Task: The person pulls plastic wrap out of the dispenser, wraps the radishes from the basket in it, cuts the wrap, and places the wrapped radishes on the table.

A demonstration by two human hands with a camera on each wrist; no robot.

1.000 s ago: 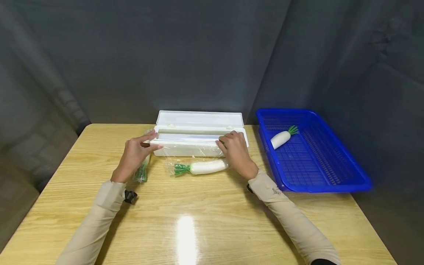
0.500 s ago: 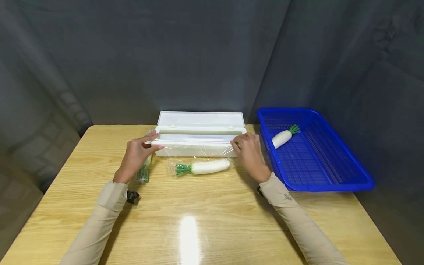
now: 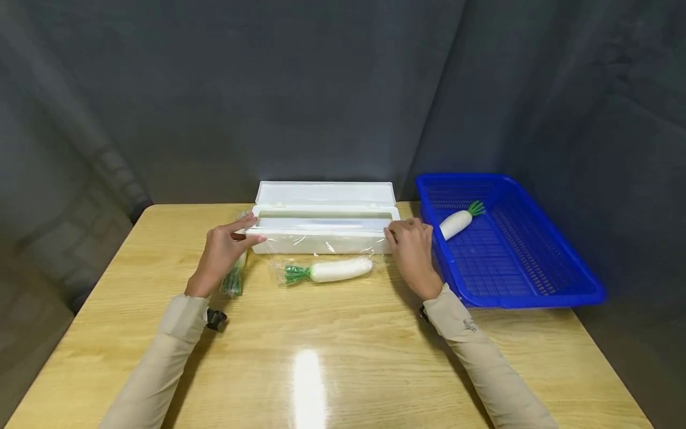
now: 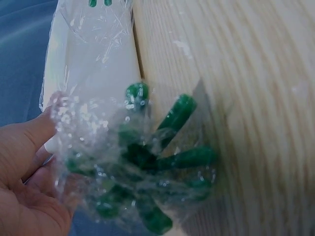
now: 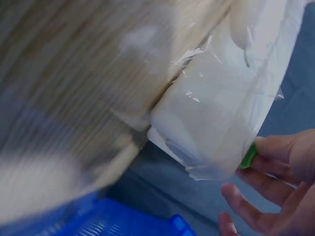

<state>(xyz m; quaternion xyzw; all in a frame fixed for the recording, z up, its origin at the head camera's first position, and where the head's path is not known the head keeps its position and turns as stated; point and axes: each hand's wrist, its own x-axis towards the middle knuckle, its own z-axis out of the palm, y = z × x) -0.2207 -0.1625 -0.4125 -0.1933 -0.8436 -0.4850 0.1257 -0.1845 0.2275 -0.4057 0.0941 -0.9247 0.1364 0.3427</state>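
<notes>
A white cling film dispenser box [image 3: 326, 223] stands with its lid raised at the back of the table. My left hand [image 3: 218, 255] grips its left end, thumb in front. At the right end my right hand [image 3: 415, 253] pinches a small green slide cutter [image 5: 248, 156] between thumb and finger. Clear cling film [image 5: 197, 98] hangs down the box front and reaches a white radish [image 3: 340, 270] with green stalks, lying before the box. Beneath my left hand lies another radish in film; its wrapped green stalks [image 4: 147, 157] show, its body partly hidden.
To the right is a blue plastic basket [image 3: 530, 302] holding one white radish [image 3: 455, 224]. Its near-left side is close to my right hand. A dark curtain [image 3: 321, 89] hangs behind the wooden table [image 3: 257, 369].
My right hand has slid rightward along the box's front edge to its right end. The left hand keeps its grip, and the radishes lie where they were.
</notes>
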